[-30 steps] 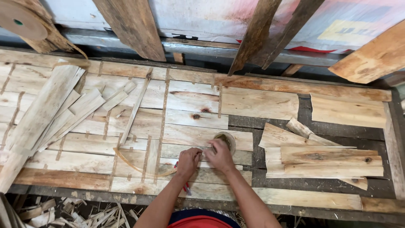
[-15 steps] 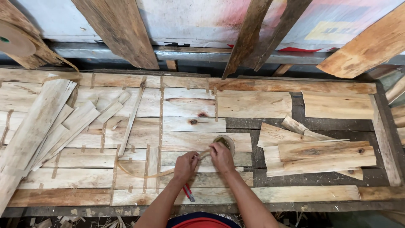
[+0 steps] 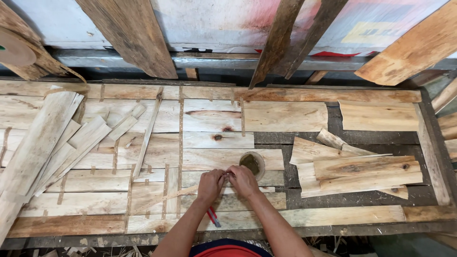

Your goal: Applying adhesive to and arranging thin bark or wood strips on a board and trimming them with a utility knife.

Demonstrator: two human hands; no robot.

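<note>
My left hand (image 3: 210,185) and my right hand (image 3: 243,180) meet fingertip to fingertip over thin wood veneer sheets (image 3: 209,143) laid flat and joined with strips of brown paper tape (image 3: 181,138). Between the fingers is a small piece of the tape, pinched at the seam. A roll of brown tape (image 3: 252,163) lies just beyond my right hand. A red-handled cutter (image 3: 213,217) pokes out below my left wrist.
Loose veneer strips (image 3: 52,147) are piled at the left. Thicker offcuts (image 3: 362,169) lie on the dark bench top at the right. Planks (image 3: 128,33) lean against the back wall, and a large tape roll (image 3: 16,47) sits at the upper left.
The view has tilted slightly, so the bench sits higher in the picture. Both hands stay together at the same seam next to the tape roll.
</note>
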